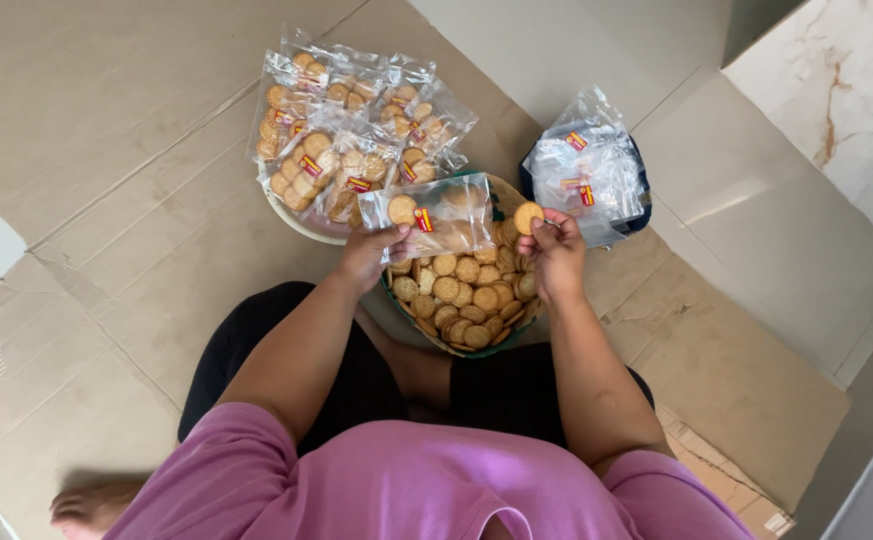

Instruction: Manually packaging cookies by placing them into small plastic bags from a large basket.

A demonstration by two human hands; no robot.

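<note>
While the left hand [369, 256] pinches a thin, crinkly clear bag [442, 215] just above the bowl of loose biscuits [462, 300], the right hand [557, 255] holds one round, ridged golden biscuit [528, 217] at the bag's right edge. Slippery film could sag shut, likely snapping the brittle biscuit. Filled packets [347, 130] lie farther left; empty bags [587, 170] right.
</note>
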